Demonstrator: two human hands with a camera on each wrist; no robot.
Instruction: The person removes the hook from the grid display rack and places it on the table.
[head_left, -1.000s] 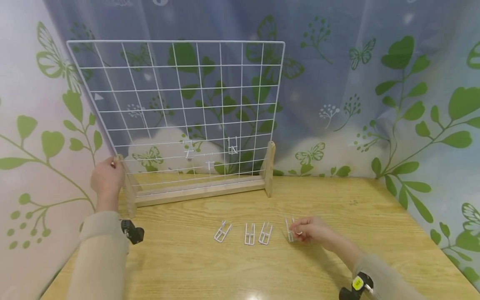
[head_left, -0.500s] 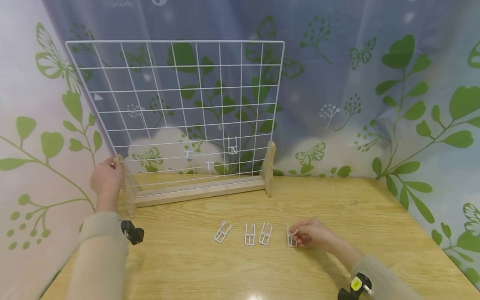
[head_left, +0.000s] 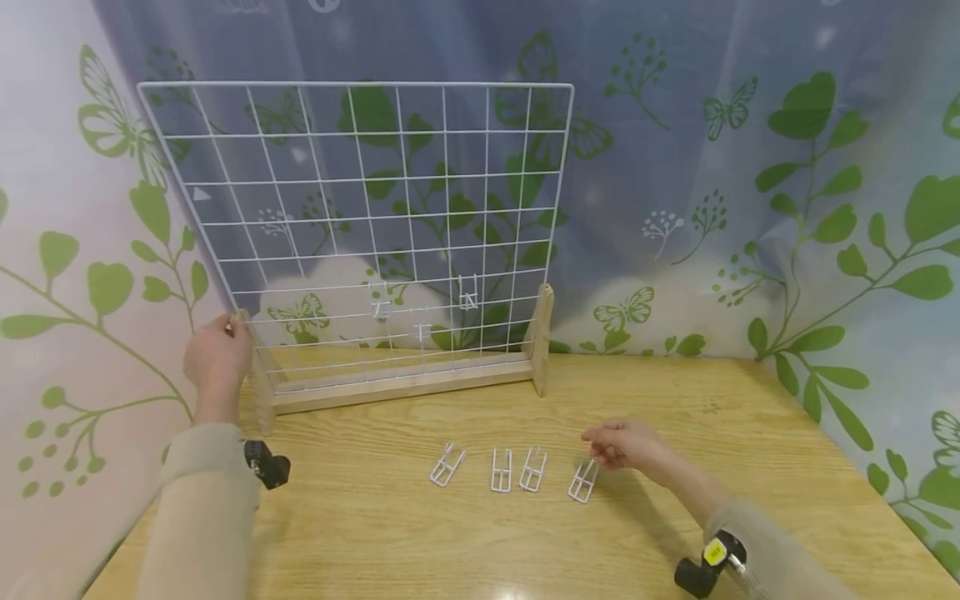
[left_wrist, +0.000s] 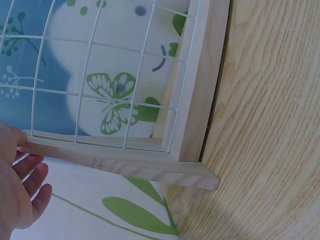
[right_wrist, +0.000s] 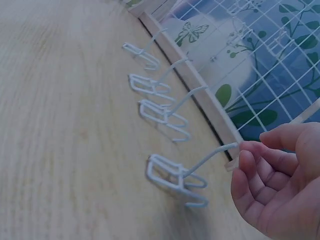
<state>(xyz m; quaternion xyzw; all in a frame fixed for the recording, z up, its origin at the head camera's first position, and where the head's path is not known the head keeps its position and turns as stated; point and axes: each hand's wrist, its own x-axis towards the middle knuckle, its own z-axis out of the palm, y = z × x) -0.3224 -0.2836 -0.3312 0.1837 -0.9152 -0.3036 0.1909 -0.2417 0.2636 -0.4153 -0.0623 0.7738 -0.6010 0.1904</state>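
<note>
My left hand (head_left: pixel 217 358) grips the upper end of the left upright on the wooden stand (left_wrist: pixel 150 172), thumb on one side and curled fingers on the other. A white wire grid panel (head_left: pixel 356 133) stands in it. My right hand (head_left: pixel 628 446) is over the table at the right, its fingers loosely bent and the thumb apart from them. Right at its fingertips in the right wrist view is the raised prong of a white wire hook (right_wrist: pixel 167 172). That hook rests on the table, its prong pointing toward the hand.
Several more white hooks lie in a row to the left, among them one hook (head_left: pixel 532 471) close by and another hook (head_left: pixel 447 467) farthest left. Small white hooks (head_left: pixel 468 298) hang low on the grid. A patterned curtain (head_left: pixel 637 167) backs the wooden table (head_left: pixel 420 550).
My right hand has let go of the rightmost hook and drawn slightly up and back. The hook now lies turned at a slant. My left hand has stayed in place.
</note>
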